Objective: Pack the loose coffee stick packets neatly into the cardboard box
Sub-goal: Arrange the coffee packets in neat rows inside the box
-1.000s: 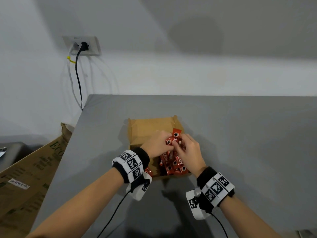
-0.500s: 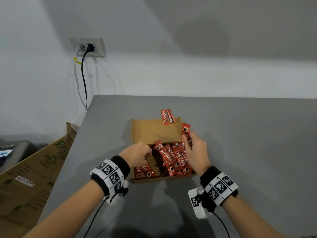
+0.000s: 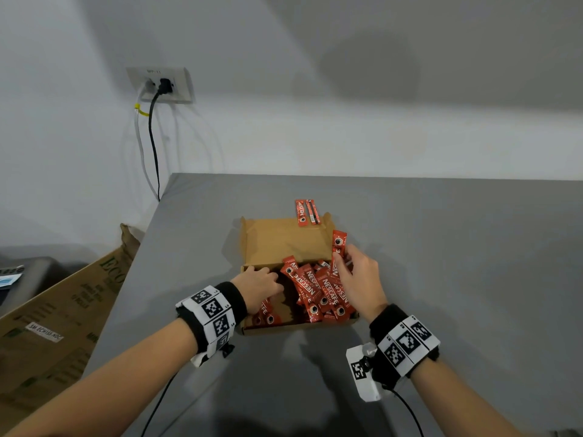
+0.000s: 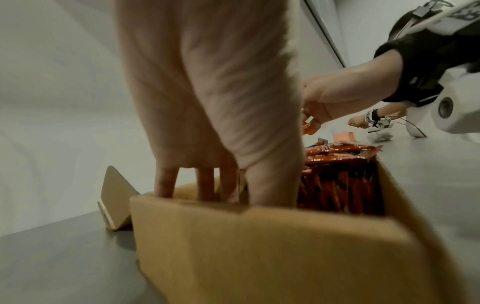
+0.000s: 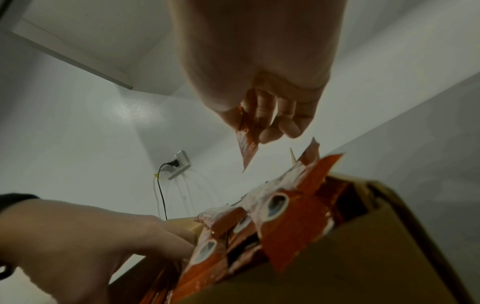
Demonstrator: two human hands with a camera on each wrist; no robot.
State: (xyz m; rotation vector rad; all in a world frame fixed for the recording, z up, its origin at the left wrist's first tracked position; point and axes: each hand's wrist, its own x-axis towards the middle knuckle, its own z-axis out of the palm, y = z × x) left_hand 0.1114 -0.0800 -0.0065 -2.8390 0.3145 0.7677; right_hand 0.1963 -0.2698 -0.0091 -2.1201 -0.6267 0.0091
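An open cardboard box [image 3: 296,327] [image 4: 259,246] [image 5: 363,277] sits on the grey table, its lid flap [image 3: 284,241] lying back. A heap of red coffee stick packets [image 3: 318,288] [image 4: 337,185] [image 5: 272,216] fills its right half. My left hand [image 3: 262,280] [image 4: 205,181] [image 5: 116,236] reaches into the left half with straight fingers against the heap, the tips hidden behind the box wall. My right hand [image 3: 350,269] [image 5: 262,123] pinches one packet [image 3: 339,242] [image 5: 248,150] upright at the box's right rim. Two loose packets [image 3: 307,212] lie on the table behind the lid.
The table [image 3: 441,279] ends at a left edge near the box. Beyond that edge, lower down, stands a large brown carton [image 3: 56,310]. A wall socket [image 3: 161,85] with cables hangs on the white wall behind.
A second ago both hands were together on the packets over the box. The left hand has moved into the box's left side. The right hand has shifted to the right rim with one packet.
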